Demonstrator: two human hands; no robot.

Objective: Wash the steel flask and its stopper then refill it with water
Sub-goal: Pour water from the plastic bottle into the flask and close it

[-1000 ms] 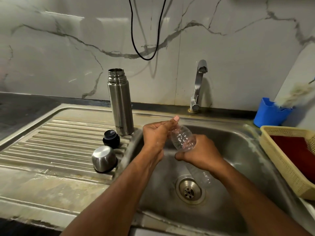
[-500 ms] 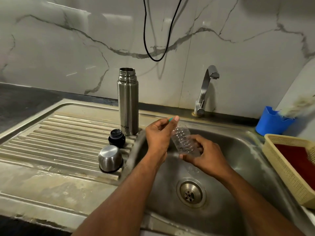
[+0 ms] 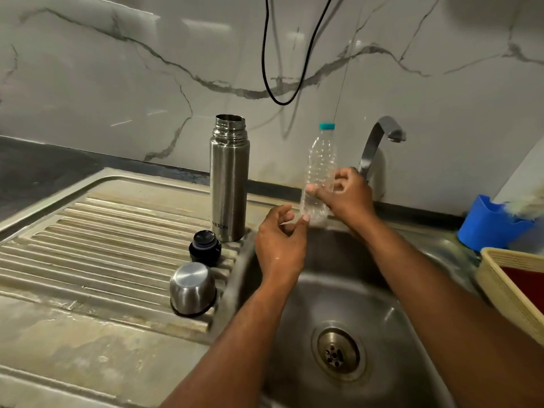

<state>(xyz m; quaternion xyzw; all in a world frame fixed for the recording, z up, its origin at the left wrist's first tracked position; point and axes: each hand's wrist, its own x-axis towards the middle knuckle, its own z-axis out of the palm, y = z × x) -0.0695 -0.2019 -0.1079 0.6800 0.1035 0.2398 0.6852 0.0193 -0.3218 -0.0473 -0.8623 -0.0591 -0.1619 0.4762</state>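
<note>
Right hand [image 3: 347,195] grips capped plastic bottle [image 3: 319,172] upright; left hand [image 3: 279,242] relaxed beside it
Best set it down at the sink's [image 3: 412,290] back edge, clear of the open steel flask [image 3: 229,184]

Your single head view looks forward and steeply down from above the counter's front edge, squarely facing the marble wall [image 3: 117,83]. Wide-angle optics bend the drainboard [image 3: 103,245] ridges and counter edges. Your forearms enter from the bottom edge and reach inward, so the sink [image 3: 338,290] lies close beneath you; its drain [image 3: 338,350] sits low, right of centre. The flask [image 3: 229,184] and tap [image 3: 378,142] stand at mid-distance near the frame's middle. A basket [image 3: 512,284] is cut by the right edge. No second view exists, so no overlap applies.
</note>
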